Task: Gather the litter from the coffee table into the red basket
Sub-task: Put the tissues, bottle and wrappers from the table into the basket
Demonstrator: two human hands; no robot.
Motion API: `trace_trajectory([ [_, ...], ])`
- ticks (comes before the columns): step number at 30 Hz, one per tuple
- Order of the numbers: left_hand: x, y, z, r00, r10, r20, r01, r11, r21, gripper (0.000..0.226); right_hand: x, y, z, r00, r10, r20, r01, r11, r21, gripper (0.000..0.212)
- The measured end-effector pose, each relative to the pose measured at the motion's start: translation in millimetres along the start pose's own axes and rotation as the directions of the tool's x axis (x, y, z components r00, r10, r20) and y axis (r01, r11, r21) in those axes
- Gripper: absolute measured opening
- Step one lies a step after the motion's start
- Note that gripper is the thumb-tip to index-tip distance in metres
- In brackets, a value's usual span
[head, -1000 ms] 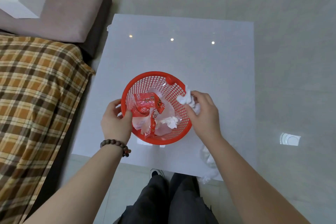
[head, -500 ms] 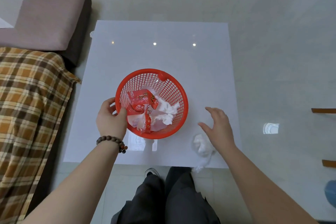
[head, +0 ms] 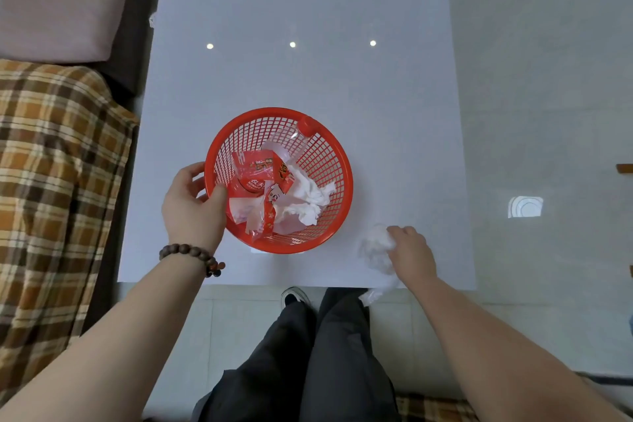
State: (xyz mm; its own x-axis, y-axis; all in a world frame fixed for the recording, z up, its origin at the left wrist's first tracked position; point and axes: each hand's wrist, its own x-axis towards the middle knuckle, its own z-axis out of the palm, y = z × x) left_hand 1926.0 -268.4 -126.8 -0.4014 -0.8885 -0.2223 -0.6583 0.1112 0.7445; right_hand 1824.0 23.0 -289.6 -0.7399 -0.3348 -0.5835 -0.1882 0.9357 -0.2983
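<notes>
On the white coffee table [head: 308, 79], near its front edge, the red basket [head: 337, 161] sits with its mesh wall showing all round. I see my left hand [head: 191, 205] on the basket's left rim, thumb hooked over the inside and the fingers curled round the outside, so the grip is closed on the rim. A bead bracelet [head: 191, 253] circles that wrist.

Inside the basket lie a red wrapper [head: 253, 178] with white print, a clear plastic bottle with a red cap [head: 306, 124] resting against the far wall, and a crumpled white tissue [head: 308, 195] toward the right side. The pieces overlap, and I cannot tell how many wrappers there are.

My right hand [head: 411, 253] is down at the table's front right part, just to the right of the basket and apart from it. Its fingers are bent over a wad of white paper [head: 375, 247] that lies on the table, touching it on its right side; I cannot tell whether they have closed on it. A white scrap [head: 371, 295] hangs past the front edge below that wad.

To the left, a plaid blanket [head: 51, 164] covers a seat, with a plain cushion [head: 61, 0] behind it.
</notes>
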Motion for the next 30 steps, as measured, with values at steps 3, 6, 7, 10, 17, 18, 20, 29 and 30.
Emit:
trace_trajectory([
  [3,2,2,-1,1.000,0.001,-0.005,-0.001,1.000,-0.006,0.032,-2,-11,-15,0.999,-0.002,-0.046,0.005,0.999,0.048,0.018],
  [6,0,5,-2,1.000,-0.006,-0.020,0.006,1.000,-0.024,0.031,-15,-33,-44,0.987,-0.012,-0.162,0.043,0.982,0.185,0.018],
  [7,-1,6,-4,1.000,-0.015,-0.021,0.014,0.999,-0.037,0.030,-21,-43,-56,0.977,-0.016,-0.215,0.068,0.969,0.237,0.020],
  [10,-2,7,-11,0.999,-0.048,-0.024,0.046,0.996,-0.072,0.030,-40,-78,-99,0.919,-0.060,-0.389,0.195,0.928,0.317,0.025],
  [17,-3,10,-36,0.996,-0.056,-0.076,0.046,0.991,-0.123,0.031,-72,-169,-182,0.762,-0.215,-0.611,0.489,0.810,0.324,0.025],
  [18,-4,11,-39,0.995,-0.057,-0.078,0.047,0.990,-0.136,0.030,-73,-180,-187,0.747,-0.228,-0.624,0.518,0.788,0.332,0.027],
  [20,-6,13,-44,0.995,-0.055,-0.081,0.042,0.986,-0.159,0.030,-74,-202,-187,0.736,-0.284,-0.614,0.557,0.769,0.312,0.030],
  [29,-10,28,-68,0.997,0.029,-0.075,-0.048,0.966,-0.254,0.024,-75,-221,-148,0.852,-0.510,-0.115,0.508,0.860,-0.055,0.064],
  [30,-10,29,-70,0.996,0.042,-0.076,-0.060,0.965,-0.256,0.023,-79,-218,-150,0.840,-0.520,-0.153,0.520,0.853,-0.045,0.066],
])
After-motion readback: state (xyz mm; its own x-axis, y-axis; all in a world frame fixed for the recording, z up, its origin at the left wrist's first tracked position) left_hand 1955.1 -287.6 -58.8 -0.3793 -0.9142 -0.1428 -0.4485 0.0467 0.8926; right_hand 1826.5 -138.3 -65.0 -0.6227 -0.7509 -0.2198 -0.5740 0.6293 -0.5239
